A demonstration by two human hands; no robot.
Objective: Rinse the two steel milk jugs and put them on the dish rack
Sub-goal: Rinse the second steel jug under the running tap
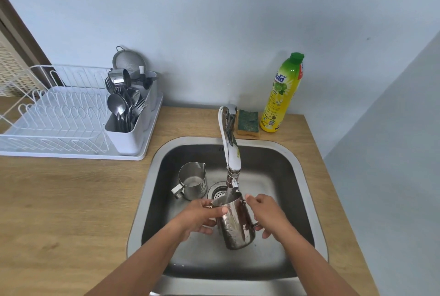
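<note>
I hold a steel milk jug [235, 224] upright over the sink [295, 176], its mouth under the tap [229, 145], with water running into it. My left hand [200, 217] grips the jug's left side, thumb across its front near the rim. My right hand [269, 214] holds it from the right, fingers curled at the handle. A second steel milk jug [192, 181] stands upright on the sink floor to the left of the drain, handle pointing left. The white dish rack [59, 126] sits on the counter at the left.
The rack's cutlery holder [126, 124] is full of spoons and forks, with a strainer and a steel cup behind it. A green sponge [247, 121] and a yellow dish soap bottle [282, 95] stand behind the sink. Walls close in at the back and right.
</note>
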